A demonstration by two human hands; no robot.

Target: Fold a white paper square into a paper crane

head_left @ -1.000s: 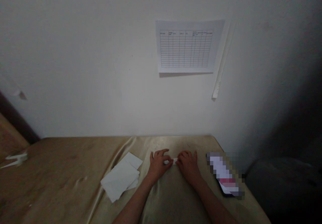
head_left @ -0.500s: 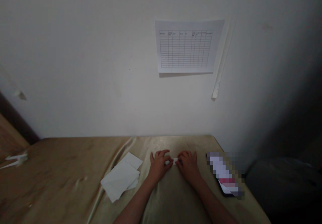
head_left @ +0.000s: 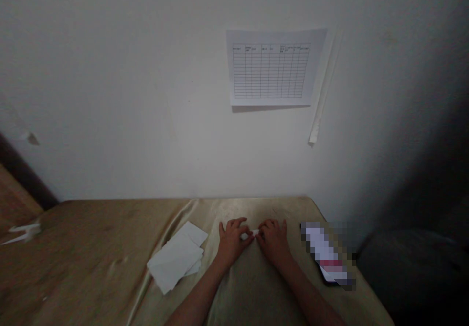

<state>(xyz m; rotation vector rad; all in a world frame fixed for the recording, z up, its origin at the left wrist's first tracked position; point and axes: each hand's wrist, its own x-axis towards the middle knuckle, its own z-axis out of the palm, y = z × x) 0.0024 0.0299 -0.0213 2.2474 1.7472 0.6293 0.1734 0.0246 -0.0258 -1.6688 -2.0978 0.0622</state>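
My left hand (head_left: 231, 239) and my right hand (head_left: 274, 238) rest side by side on the gold cloth-covered table (head_left: 91, 238), fingertips meeting. Between them they pinch a small white folded paper piece (head_left: 255, 232), mostly hidden by the fingers. Both hands have their fingers curled and pressed onto it. A loose stack of white paper sheets (head_left: 176, 259) lies just left of my left hand.
A phone with a blurred lit screen (head_left: 327, 256) lies right of my right hand near the table's right edge. A white folded paper shape (head_left: 22, 232) sits at the far left. A printed grid sheet (head_left: 271, 68) hangs on the white wall. Dark space lies at the right.
The hands have drawn slightly closer together over the small paper, so less of it shows. Nothing else has moved.
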